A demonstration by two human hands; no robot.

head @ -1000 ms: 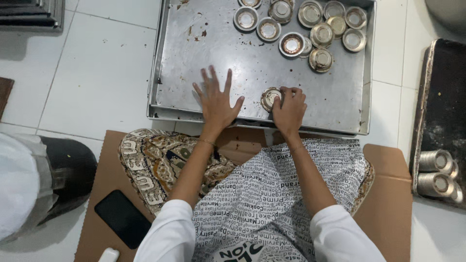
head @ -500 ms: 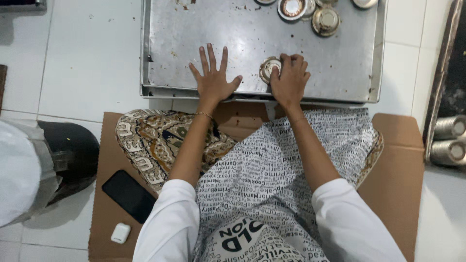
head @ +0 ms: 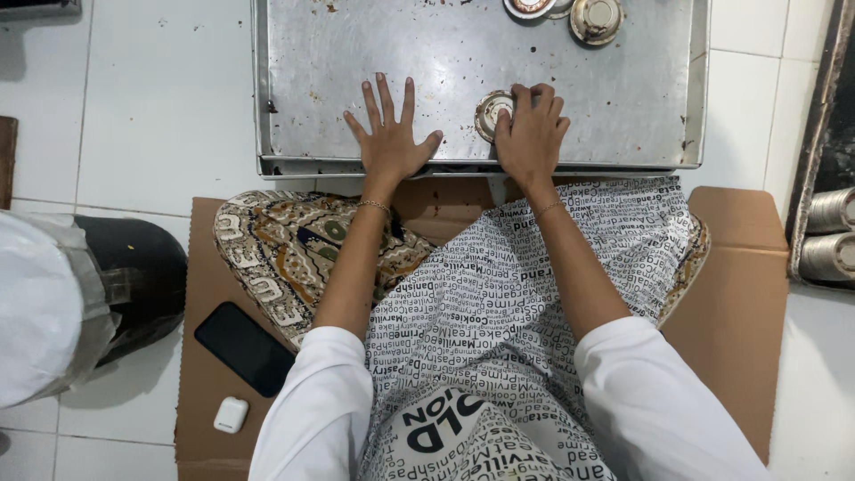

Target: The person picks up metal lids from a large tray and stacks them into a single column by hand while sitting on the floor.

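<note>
A large metal baking tray [head: 321, 62] lies on the white tiled floor in front of me. My left hand [head: 389, 134] rests flat on the tray's near part, fingers spread, holding nothing. My right hand [head: 532, 132] is curled over a small round metal tin [head: 490, 112] near the tray's front edge, fingers gripping its right side. Two more small round tins [head: 595, 18] sit at the tray's far edge, partly cut off by the frame.
I sit on flattened cardboard [head: 739, 267], a printed apron over my lap. A black phone [head: 244, 347] and a small white case [head: 231, 414] lie on the cardboard at left. A dark tray [head: 824, 134] with metal cylinders [head: 828, 233] stands at right. A black container [head: 134, 267] is at left.
The view has tilted down, so the tins at the tray's far end have mostly left the frame. Both hands stay on the tray, the right still on the small tin.
</note>
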